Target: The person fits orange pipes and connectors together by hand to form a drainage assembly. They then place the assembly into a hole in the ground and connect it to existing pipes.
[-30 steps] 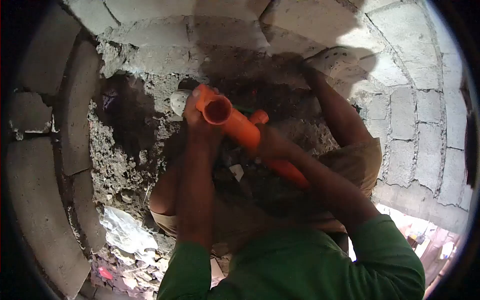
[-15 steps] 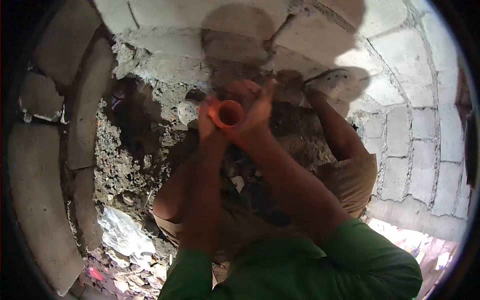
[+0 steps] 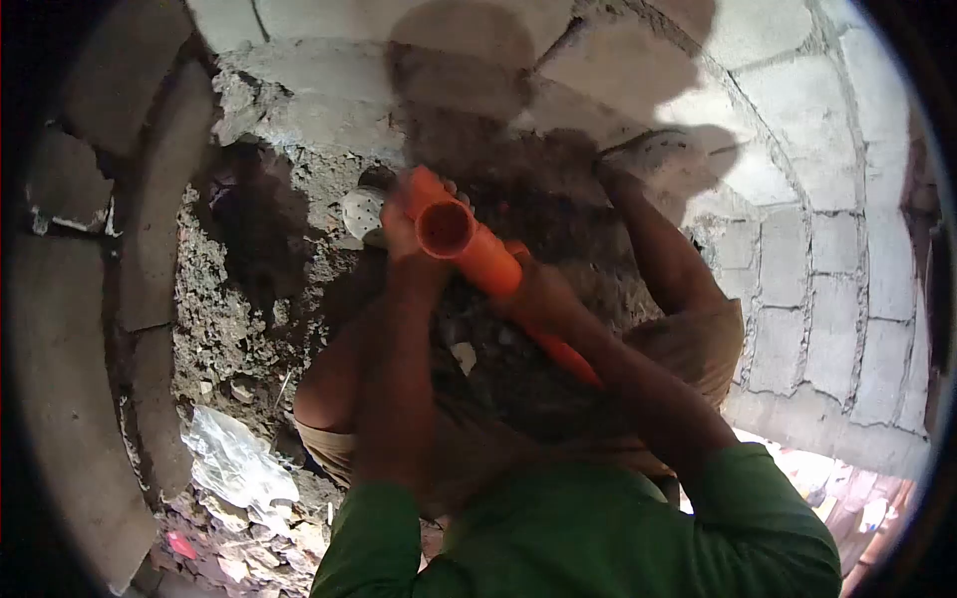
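Note:
An orange pipe (image 3: 488, 261) lies diagonally in front of me, its open round end facing up toward the camera and its long part running down to the right over my lap. My left hand (image 3: 402, 224) is closed round the fitting at the open end. Further along the pipe, my right hand (image 3: 543, 297) grips it, with a small orange piece showing above its fingers. Some fingertips are blurred or hidden behind the pipe.
Grey block walls (image 3: 835, 259) curve round the right and far sides, with more blocks (image 3: 65, 379) at the left. Rough soil and rubble (image 3: 224, 289) cover the ground. A clear plastic bag (image 3: 239, 458) lies at lower left. A perforated shoe (image 3: 363, 214) is beside my left hand.
The orange pipe has tilted, so its long part now shows toward the lower right. My right hand has moved down and right, away from the open end. My left hand stays near that end.

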Available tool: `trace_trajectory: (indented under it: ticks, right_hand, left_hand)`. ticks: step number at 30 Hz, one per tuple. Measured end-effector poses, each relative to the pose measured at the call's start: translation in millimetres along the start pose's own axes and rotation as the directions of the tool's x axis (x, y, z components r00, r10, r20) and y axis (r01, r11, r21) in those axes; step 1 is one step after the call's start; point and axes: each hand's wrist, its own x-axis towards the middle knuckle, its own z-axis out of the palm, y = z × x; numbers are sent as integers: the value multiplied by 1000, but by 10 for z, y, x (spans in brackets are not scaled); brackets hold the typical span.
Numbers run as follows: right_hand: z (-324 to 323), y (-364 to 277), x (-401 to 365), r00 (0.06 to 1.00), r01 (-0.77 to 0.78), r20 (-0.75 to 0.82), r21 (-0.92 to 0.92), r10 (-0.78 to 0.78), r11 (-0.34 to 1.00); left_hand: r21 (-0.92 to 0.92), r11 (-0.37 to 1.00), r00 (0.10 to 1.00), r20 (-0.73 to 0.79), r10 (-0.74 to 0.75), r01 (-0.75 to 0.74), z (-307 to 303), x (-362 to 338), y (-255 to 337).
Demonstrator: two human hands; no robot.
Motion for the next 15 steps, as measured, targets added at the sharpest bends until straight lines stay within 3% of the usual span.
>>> trace_trajectory:
  ticks: [3,4,6,7,9,10,12,13,14,15]
  right_hand:
    - [-107,-21,-84,992,-82,-95,-2,81,997]
    - [-55,68,-27,989,-39,-139,-6,38,999]
    - [44,107,-78,988,1,-157,-9,-2,1000]
    - [87,76,-123,984,22,-175,-36,-28,999]
    - [187,57,-154,984,58,-167,-63,-67,996]
    - [228,91,-147,995,3,-97,-85,-11,996]
    - [236,172,-96,999,-38,-9,-118,38,992]
    - [161,223,0,994,13,111,-104,-2,995]
    - [88,270,81,974,63,221,-87,-43,994]
    - [107,366,118,972,71,231,-93,-48,993]
  left_hand:
    - [35,998,997,62,-46,44,22,158,-67]
    - [302,939,978,174,117,-167,-331,391,-88]
    - [518,769,921,300,248,-375,-444,362,-94]
    - [809,349,853,322,411,-474,-463,270,-62]
    - [916,-161,748,394,534,-367,-424,78,20]
    - [924,175,815,198,544,-341,-323,-14,56]
    - [621,754,914,-147,379,-213,-90,-201,90]
    - [343,931,942,-252,222,-128,-8,-269,65]
    - [22,999,956,-289,40,-35,63,-308,13]
    - [17,999,954,-294,49,-47,25,-369,-108]
